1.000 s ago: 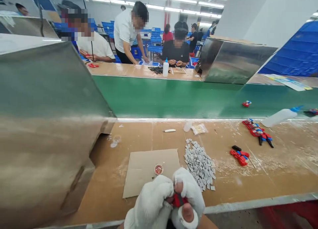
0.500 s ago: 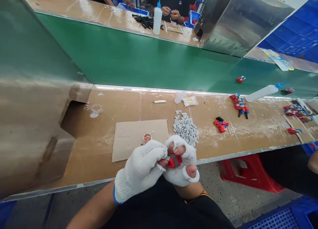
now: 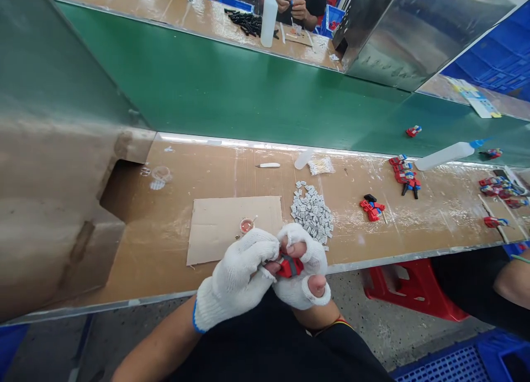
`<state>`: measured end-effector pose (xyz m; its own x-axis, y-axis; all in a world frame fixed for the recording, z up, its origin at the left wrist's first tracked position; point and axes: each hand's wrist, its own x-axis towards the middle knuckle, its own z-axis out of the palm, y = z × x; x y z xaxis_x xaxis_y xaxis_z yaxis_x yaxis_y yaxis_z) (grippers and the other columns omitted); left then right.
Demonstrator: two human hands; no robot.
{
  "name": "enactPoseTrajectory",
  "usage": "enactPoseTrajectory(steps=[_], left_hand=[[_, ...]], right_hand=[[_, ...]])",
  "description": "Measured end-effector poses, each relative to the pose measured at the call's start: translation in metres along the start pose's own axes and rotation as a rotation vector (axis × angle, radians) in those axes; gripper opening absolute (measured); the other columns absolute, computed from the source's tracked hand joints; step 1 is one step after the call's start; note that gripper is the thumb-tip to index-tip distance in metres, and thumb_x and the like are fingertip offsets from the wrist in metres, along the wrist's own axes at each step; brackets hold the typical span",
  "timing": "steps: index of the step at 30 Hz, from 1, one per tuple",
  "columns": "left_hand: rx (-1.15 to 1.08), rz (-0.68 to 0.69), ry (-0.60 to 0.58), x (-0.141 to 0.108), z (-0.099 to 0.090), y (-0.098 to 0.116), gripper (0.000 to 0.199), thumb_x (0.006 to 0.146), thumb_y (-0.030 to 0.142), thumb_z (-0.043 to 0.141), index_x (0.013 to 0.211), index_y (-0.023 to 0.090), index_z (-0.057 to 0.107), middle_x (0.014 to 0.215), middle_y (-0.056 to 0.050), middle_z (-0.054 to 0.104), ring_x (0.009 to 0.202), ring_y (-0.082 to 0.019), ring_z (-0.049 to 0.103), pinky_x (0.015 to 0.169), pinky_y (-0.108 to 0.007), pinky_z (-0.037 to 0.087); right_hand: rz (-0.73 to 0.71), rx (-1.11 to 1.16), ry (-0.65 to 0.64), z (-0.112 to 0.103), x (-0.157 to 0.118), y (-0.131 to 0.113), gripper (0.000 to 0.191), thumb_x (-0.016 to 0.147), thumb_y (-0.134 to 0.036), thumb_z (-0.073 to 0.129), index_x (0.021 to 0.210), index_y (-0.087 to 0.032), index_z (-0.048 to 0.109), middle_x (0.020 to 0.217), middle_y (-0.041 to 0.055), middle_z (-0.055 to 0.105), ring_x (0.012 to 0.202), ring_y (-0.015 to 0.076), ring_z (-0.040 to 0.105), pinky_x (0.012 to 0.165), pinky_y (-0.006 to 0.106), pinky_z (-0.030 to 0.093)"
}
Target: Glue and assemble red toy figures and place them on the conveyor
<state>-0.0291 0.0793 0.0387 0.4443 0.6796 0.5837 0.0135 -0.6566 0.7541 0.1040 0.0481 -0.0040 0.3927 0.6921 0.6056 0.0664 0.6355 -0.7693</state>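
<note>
A small red part with a dark grey band (image 3: pixel 289 266) is held between both gloved hands at the table's front edge. My left hand (image 3: pixel 240 280) pinches its left side with thumb and fingertips. Fingers of my right hand (image 3: pixel 302 266) curl round its right side, with bare fingertips showing through the glove. Beyond the hands lies a cardboard sheet (image 3: pixel 215 227) bearing a small dish of reddish paste (image 3: pixel 246 225). A pile of small grey pieces (image 3: pixel 312 213) sits just behind my right hand.
A white pen-like tool (image 3: pixel 268 165), a bag of cotton swabs (image 3: pixel 321 166) and red toy parts (image 3: pixel 372 208) lie on the table. A metal housing (image 3: pixel 62 205) stands left. Across the green belt (image 3: pixel 248 95), a person's hands (image 3: pixel 296 8) work near a bottle (image 3: pixel 269 20).
The camera view has shifted slightly, moving the table items a little in the picture. Both hands keep their hold on the red part, with little change in pose.
</note>
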Motion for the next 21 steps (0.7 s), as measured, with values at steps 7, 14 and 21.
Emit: enactPoseTrajectory(steps=[7,14,21], left_hand=[[-0.07,-0.063,-0.061,0.004,-0.003,0.005,0.029,0.101,-0.002,0.051,0.096,0.026,0.049,0.084,0.003,0.061,0.077,-0.015,0.062,0.07,-0.025,0.051],[-0.059,-0.1,-0.081,0.0,-0.007,0.007,0.027,0.1,-0.002,0.055,0.099,0.025,0.056,0.091,0.002,0.065,0.08,-0.014,0.064,0.075,-0.024,0.055],[-0.049,-0.025,-0.079,-0.003,-0.007,0.007,0.03,0.1,-0.004,0.053,0.102,0.025,0.056,0.089,0.002,0.065,0.077,-0.014,0.063,0.071,-0.024,0.053]], right_hand=[[-0.066,-0.039,0.08,0.015,-0.002,-0.004,0.049,0.12,-0.071,0.035,0.114,-0.033,0.066,0.081,-0.0015,0.045,0.063,0.0218,0.047,0.057,0.04,0.043],[-0.169,-0.035,0.077,0.012,0.0,0.003,0.048,0.12,-0.065,0.038,0.117,-0.031,0.072,0.079,-0.0012,0.05,0.061,0.023,0.051,0.058,0.042,0.044],[-0.192,-0.115,0.039,0.008,-0.001,0.002,0.05,0.121,-0.064,0.031,0.115,-0.031,0.069,0.075,-0.0022,0.046,0.055,0.0215,0.046,0.053,0.038,0.04]])
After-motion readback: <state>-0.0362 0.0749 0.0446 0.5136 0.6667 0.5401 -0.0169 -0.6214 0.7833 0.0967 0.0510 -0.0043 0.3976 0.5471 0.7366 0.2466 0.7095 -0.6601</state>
